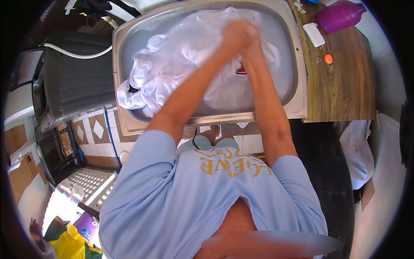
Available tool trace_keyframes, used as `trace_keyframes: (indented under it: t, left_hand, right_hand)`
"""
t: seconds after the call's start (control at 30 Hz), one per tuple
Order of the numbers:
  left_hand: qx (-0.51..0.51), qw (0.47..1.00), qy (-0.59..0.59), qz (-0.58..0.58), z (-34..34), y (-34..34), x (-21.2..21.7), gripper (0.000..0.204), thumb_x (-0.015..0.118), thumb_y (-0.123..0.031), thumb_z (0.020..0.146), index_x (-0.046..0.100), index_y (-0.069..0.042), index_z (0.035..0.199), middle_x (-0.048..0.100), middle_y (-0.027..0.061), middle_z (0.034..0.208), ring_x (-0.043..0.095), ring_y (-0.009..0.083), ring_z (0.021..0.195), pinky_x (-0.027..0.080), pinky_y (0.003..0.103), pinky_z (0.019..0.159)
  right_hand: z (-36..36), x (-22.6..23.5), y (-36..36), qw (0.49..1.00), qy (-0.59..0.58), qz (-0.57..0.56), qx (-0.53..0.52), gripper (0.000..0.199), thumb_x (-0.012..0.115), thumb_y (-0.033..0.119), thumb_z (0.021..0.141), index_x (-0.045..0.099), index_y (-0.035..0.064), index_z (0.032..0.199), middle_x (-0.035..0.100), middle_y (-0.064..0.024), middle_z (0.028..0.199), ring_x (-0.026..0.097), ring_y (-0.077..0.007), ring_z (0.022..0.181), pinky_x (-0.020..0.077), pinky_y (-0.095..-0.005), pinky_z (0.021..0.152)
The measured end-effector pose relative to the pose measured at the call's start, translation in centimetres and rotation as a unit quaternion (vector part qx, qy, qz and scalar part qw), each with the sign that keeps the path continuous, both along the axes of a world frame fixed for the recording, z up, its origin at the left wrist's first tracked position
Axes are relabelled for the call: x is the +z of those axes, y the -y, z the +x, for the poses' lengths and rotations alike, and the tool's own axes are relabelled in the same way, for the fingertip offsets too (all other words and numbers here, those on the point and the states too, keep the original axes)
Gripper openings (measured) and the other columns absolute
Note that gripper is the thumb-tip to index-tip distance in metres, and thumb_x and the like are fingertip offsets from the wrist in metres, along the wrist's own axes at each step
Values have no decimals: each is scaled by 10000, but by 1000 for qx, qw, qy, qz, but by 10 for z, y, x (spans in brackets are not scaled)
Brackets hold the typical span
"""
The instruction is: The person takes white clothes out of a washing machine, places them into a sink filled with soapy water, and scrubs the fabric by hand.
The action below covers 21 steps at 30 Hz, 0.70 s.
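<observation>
Both hands meet over the sink (297,99), pressed tight together on a bunch of white cloth (172,64). Left hand (233,34) and right hand (254,45) are blurred, so fingers can't be told apart; both look closed, gripping cloth btwn them. Rest of cloth lies heaped in cloudy water, spilling over sink's left rim. A red bit shows under the right wrist. On the wood counter (340,90) to the right: purple bottle (338,15), white bar (313,33), small orange thing (328,58).
</observation>
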<state>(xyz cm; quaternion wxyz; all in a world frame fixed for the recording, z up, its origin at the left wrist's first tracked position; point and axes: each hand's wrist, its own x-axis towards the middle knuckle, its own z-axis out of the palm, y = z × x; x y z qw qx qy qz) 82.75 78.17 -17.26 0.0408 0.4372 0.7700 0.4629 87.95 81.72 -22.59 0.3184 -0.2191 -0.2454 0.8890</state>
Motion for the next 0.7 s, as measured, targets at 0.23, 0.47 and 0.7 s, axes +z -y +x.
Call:
trace_keyframes:
  t: [0.23, 0.47, 0.7]
  left_hand:
    - [46, 998, -8, 50, -35, -3, -16, 355, 624, -281, 775, 552, -11, 556, 552, 152, 553, 539, 305, 532, 431, 362, 532]
    - [72, 965, 244, 56, -95, 47, -24, 338, 629, -302, 824, 587, -61, 591, 577, 74, 549, 545, 155, 541, 412, 320, 511]
    - [-31, 828, 538, 157, -63, 100, 25, 176, 636, -236, 870, 590, -67, 866, 614, -8, 811, 534, 56, 660, 477, 232, 594]
  right_hand:
    - [-6, -3, -9, 994, -50, -100, -8, 308, 576, 361, 872, 574, 80, 998, 593, -46, 953, 574, -197, 861, 489, -395, 731]
    - [-10, 62, -14, 988, 72, -130, 44, 315, 591, 411, 865, 576, 105, 791, 636, -90, 832, 608, -256, 813, 472, -461, 827]
    - [1, 69, -36, 999, 13, -40, 32, 408, 561, 434, 879, 594, 34, 957, 638, -116, 996, 592, -270, 976, 447, -434, 897]
